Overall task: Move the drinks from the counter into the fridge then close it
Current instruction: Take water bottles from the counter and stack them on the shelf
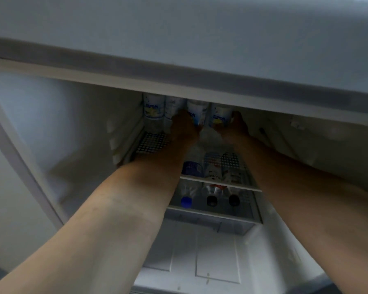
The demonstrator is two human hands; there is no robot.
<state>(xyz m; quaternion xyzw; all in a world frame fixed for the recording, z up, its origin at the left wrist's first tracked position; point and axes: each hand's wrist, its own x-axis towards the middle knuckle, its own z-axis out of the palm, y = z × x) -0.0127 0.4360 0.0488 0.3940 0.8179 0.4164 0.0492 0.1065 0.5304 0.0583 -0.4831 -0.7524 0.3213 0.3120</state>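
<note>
Both my arms reach deep into the open fridge (51,124), onto its upper wire shelf (153,143). Several white drink bottles with blue labels stand in a row at the back of that shelf. My left hand (185,128) wraps around the third bottle (197,111) from the left. My right hand (235,128) grips the rightmost bottle (220,115). Two more white bottles (154,109) stand to the left, untouched. The bottles' tops are hidden behind the fridge's upper frame.
On the shelf below lie three bottles on their sides, one with a blue cap (186,201) and two with dark caps (211,200). A clear crisper drawer (212,223) sits under them. The freezer door (179,39) fills the top of the view.
</note>
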